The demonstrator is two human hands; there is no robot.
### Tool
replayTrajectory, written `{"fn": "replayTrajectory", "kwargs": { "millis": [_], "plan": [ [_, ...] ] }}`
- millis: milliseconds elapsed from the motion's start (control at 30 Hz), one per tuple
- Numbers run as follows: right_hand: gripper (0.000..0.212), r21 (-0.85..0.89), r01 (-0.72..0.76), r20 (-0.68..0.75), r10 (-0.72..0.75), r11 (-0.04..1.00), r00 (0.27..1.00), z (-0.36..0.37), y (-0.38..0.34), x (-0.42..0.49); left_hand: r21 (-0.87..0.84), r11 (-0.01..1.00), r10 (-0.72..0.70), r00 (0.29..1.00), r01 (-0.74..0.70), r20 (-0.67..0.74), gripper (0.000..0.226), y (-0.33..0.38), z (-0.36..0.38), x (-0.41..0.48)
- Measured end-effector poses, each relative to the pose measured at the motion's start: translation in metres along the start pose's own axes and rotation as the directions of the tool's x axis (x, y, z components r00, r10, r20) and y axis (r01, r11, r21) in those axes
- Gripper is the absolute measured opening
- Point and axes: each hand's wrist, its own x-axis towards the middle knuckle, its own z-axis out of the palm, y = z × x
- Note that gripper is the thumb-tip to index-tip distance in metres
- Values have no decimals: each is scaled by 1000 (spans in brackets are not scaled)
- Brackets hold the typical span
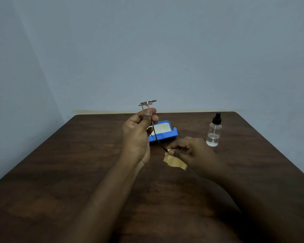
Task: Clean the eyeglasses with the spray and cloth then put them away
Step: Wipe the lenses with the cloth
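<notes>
Watching the head cam feed from my end, here's what I've got; the left hand (pixel 139 135) is raised above the tabletop (pixel 77 163) with its fingers curled in and the thumb pressed on top, pinching the eyeglasses (pixel 147 103) by the temple arms; the lenses sit above the fist and show edge-on, so I can't tell much about them; one dark temple arm runs down and to the right out of that hand.

The right hand (pixel 191 151) is lower, near the tabletop; its thumb and fingertips are pinched on a tan cloth (pixel 175 163) right at the tip of that temple arm; the rest of the cloth hangs out under the hand, and I can't tell whether it touches the wood.

A blue case (pixel 165 135) lies open on the tabletop just beyond the hands, pale lining facing up; the temple arm crosses in front of it. The spray bottle (pixel 213 134) stands upright to the right of the case, clear with a black nozzle and a bit of liquid at the bottom; neither hand touches it. Plain greyish wall (pixel 147 50) behind everything.
</notes>
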Motion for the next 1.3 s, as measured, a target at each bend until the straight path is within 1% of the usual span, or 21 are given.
{"fn": "replayTrajectory", "kwargs": {
  "millis": [67, 100, 167, 233, 333, 400, 467, 533, 600, 667, 767, 800, 867, 933, 967, 1033, 1100, 1133, 1167, 1233, 1300],
  "plan": [
    [18, -78, -26, 17, 28, 997, 999, 0, 4, 1, 20, 1000, 6, 1000, -6, 17, 16, 3, -2, 3],
    [17, -78, -42, -7, 41, 996, 999, 0, 6, 2, 38, 999, 2, 999, -3, 41, 18, 6, -3, 5],
    [15, 40, -64, -105, 68, 997, 992, -2, 11, 4, 84, 996, -22, 991, 12, 129, 22, 10, -7, 8],
    [14, 248, -61, -223, 118, 967, 968, -6, 15, 5, 127, 991, -70, 971, 42, 228, 30, 14, -11, 10],
    [14, 570, -26, -366, 282, 821, 887, -11, 19, 8, 113, 990, -109, 951, 79, 288, 34, 15, -13, 11],
    [8, 699, -30, -397, 422, 714, 815, -14, 22, 10, 71, 990, -135, 937, 118, 322, 34, 13, -13, 11],
    [5, 758, -20, -427, 519, 652, 741, -18, 27, 11, -17, 981, -174, 912, 194, 372, 39, 12, -13, 11],
    [4, 780, -3, -462, 579, 626, 672, -21, 32, 12, -103, 958, -204, 888, 268, 413, 42, 11, -13, 12],
    [5, 789, 20, -480, 595, 614, 645, -24, 35, 13, -169, 929, -224, 865, 328, 448, 33, 9, -12, 12],
    [8, 824, 32, -440, 604, 565, 665, -25, 34, 16, -210, 901, -246, 844, 381, 477, 27, 7, -11, 11],
    [13, 915, 60, -300, 575, 399, 761, -24, 28, 19, -241, 858, -287, 812, 454, 508, 30, 3, -10, 10],
    [16, 922, 57, -280, 557, 383, 782, -22, 27, 20, -250, 843, -301, 803, 476, 515, 30, 3, -10, 9],
    [20, 897, 28, -295, 550, 441, 781, -17, 26, 19, -271, 810, -322, 781, 520, 535, 28, 2, -10, 8],
    [21, 859, -13, -330, 571, 513, 752, -12, 28, 18, -293, 777, -318, 750, 557, 581, 20, 3, -11, 6],
    [21, 845, -29, -344, 585, 533, 735, -10, 29, 17, -305, 756, -307, 725, 579, 617, 23, 4, -12, 5],
    [20, 838, -42, -357, 604, 544, 713, -8, 31, 17, -318, 711, -295, 676, 628, 675, 34, 6, -13, 5],
    [18, 850, -49, -329, 603, 524, 726, -7, 31, 18, -322, 688, -298, 658, 650, 691, 38, 5, -14, 5],
    [18, 870, -54, -292, 600, 490, 745, -7, 30, 18, -322, 677, -306, 651, 662, 695, 38, 4, -14, 6],
    [18, 902, -56, -235, 596, 428, 768, -7, 29, 19, -320, 666, -315, 643, 674, 698, 38, 3, -14, 6],
    [17, 967, -55, -98, 563, 248, 821, -8, 26, 20, -309, 665, -331, 639, 680, 694, 38, 0, -16, 8],
    [17, 992, -59, -10, 534, 112, 846, -9, 24, 19, -282, 709, -357, 673, 647, 648, 28, -3, -17, 10]
  ]
}}
